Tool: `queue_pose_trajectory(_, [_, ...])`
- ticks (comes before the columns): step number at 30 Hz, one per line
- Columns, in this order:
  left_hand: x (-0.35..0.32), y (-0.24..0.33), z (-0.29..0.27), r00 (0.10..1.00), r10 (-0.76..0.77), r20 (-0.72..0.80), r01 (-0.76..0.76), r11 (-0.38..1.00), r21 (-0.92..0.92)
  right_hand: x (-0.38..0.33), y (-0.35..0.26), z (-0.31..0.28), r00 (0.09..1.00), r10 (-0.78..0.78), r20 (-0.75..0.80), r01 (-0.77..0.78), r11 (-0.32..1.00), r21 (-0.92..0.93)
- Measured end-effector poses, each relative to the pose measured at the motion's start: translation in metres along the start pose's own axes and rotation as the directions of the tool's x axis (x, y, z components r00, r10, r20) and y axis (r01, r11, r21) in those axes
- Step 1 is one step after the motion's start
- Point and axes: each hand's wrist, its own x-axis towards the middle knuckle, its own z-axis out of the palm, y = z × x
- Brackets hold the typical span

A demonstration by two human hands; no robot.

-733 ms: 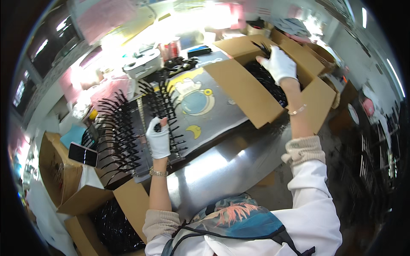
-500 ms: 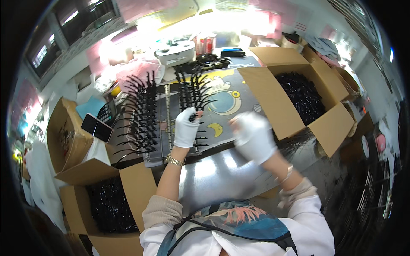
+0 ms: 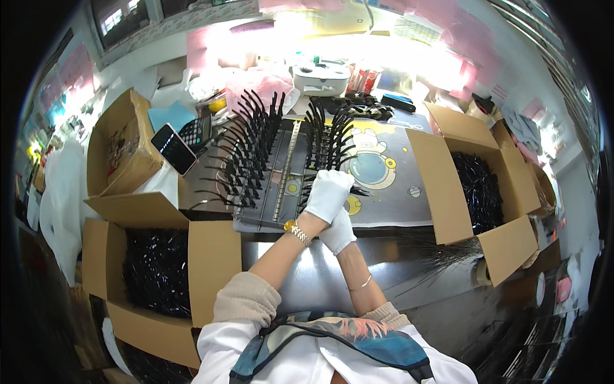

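Note:
My left hand (image 3: 329, 192), in a white glove, is closed at the near end of a row of black curved clip-like pieces (image 3: 323, 137). My right hand (image 3: 339, 233), also white-gloved, is tucked against the left hand's near side, its wrist just right of the left one. The left hand hides most of the right hand's fingers. What either hand holds is hidden. Left of this row, a ridged metal strip (image 3: 285, 173) runs along the rack. A longer row of the same black pieces (image 3: 256, 153) stands beyond the strip, tips curving left.
A printed grey mat (image 3: 390, 208) lies under the rack. Open cartons of shiny black pieces stand at the right (image 3: 441, 192) and lower left (image 3: 214, 269). A phone (image 3: 174, 149) and calculator (image 3: 197, 133) are beside a worn carton (image 3: 131, 144). A white case (image 3: 320, 80) stands behind.
My right hand, blurred and apart on the right before, has come in against the left hand. The left hand stays at the right row's near end. The whole view has swung left.

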Motion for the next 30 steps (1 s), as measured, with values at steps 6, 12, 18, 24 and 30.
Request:
queue_pose_trajectory(6, [-0.009,-0.038,-0.012,0.628,-0.777,-0.041,0.085,0.121,-0.989,0.012,-0.006,0.007,0.689,0.644,0.331,-0.505,0.1,0.857])
queue_pose_trajectory(12, [-0.098,-0.024,-0.072,0.605,-0.779,0.167,0.221,-0.037,-0.974,0.012,-0.006,0.008,0.687,0.663,0.297,-0.509,0.148,0.848])
queue_pose_trajectory(18, [-0.247,-0.059,-0.157,0.82,-0.467,-0.331,0.444,0.884,-0.148,-0.012,0.021,-0.023,0.836,0.519,0.179,-0.46,0.483,0.745])
queue_pose_trajectory(24, [-0.326,-0.116,-0.22,0.646,-0.73,-0.222,0.698,0.447,0.56,-0.026,0.023,-0.053,0.86,0.51,0.019,-0.43,0.705,0.563])
queue_pose_trajectory(30, [-0.24,-0.063,-0.179,0.936,-0.287,-0.206,0.305,0.95,0.062,0.02,-0.002,-0.051,0.914,0.24,-0.328,-0.176,0.961,0.211])
